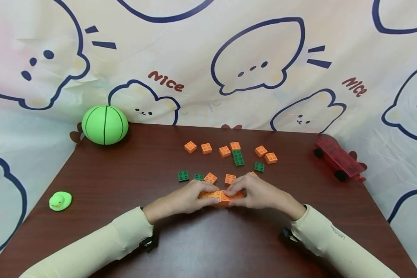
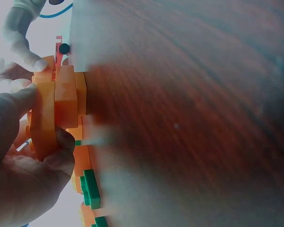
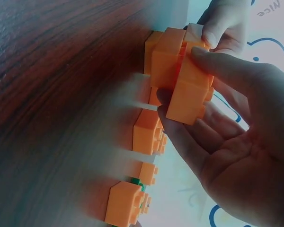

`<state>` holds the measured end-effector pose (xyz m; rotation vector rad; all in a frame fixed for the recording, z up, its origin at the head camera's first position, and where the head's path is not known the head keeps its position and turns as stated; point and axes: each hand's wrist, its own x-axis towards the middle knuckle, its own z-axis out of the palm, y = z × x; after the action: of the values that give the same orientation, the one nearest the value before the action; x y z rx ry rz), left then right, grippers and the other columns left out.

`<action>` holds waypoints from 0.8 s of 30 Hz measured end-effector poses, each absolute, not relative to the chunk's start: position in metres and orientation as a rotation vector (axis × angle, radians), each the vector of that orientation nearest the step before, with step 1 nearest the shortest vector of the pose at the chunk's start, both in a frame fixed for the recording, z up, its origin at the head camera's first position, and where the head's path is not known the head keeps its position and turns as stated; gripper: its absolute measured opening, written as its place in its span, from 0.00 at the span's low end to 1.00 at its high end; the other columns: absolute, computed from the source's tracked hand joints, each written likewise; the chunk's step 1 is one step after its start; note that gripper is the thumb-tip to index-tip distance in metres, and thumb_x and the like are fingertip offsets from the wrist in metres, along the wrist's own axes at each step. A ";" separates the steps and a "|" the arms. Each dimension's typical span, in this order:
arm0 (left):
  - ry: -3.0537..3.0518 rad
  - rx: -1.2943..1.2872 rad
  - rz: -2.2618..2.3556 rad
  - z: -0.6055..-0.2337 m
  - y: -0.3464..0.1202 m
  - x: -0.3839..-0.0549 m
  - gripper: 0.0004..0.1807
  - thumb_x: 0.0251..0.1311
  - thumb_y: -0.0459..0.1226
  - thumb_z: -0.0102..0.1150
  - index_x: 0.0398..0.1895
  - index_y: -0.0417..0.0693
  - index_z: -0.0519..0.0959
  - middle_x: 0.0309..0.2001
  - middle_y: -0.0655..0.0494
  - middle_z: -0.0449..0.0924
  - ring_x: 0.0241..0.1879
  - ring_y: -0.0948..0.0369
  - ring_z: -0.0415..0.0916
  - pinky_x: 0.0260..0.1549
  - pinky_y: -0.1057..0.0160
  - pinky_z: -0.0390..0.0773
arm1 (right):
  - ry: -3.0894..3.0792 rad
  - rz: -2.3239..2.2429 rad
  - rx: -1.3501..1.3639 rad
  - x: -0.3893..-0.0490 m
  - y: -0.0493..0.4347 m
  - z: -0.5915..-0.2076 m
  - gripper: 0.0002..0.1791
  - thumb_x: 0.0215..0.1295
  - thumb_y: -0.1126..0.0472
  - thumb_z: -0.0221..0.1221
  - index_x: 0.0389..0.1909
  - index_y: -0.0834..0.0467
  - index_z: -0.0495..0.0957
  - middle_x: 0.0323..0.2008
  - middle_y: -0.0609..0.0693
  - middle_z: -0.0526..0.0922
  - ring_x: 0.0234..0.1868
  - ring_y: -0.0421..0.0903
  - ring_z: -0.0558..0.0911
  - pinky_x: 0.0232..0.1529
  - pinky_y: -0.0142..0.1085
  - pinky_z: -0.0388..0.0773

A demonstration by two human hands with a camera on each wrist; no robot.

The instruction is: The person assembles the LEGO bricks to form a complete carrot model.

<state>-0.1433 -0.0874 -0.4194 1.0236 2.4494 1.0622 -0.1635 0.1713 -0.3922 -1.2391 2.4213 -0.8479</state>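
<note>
Near the middle of the table (image 1: 222,247), one orange brick (image 1: 213,195) is pinched between the thumb and fingers of the left hand (image 1: 184,199), and a second orange brick (image 1: 226,197) is gripped much the same by the right hand (image 1: 262,193), so neither hand's open wide. They're held end to end over a lower brick (image 2: 65,99); can't tell if they're fully seated. Loose orange bricks (image 1: 190,146) and green bricks (image 1: 183,176) are scattered beyond, with a ball (image 1: 105,125) parked far left, and a toy car (image 1: 340,159) far right.

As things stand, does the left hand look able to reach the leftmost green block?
Probably yes, but the left hand grips orange blocks and would likely have to let go first; the leftmost green block lies close by, uncovered.
</note>
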 end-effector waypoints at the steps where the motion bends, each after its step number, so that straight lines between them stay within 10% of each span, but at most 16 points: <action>1: 2.450 1.024 1.062 -0.419 -0.087 -0.143 0.20 0.74 0.45 0.59 0.61 0.45 0.83 0.60 0.50 0.84 0.62 0.56 0.81 0.61 0.53 0.80 | 2.417 -0.852 -1.238 -0.164 0.171 -0.393 0.16 0.62 0.57 0.73 0.51 0.51 0.89 0.47 0.44 0.91 0.47 0.36 0.87 0.49 0.32 0.84; 24: 2.457 0.987 1.048 -0.415 -0.088 -0.138 0.19 0.75 0.45 0.58 0.62 0.47 0.82 0.61 0.51 0.83 0.62 0.56 0.80 0.61 0.53 0.80 | 2.577 -0.746 -1.324 -0.144 0.173 -0.407 0.19 0.60 0.60 0.74 0.53 0.52 0.88 0.51 0.49 0.89 0.48 0.41 0.87 0.48 0.34 0.86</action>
<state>-0.1384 -0.0876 -0.4145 0.9868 2.4570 1.0477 -0.1441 0.1734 -0.4074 -1.3243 2.5775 -0.7463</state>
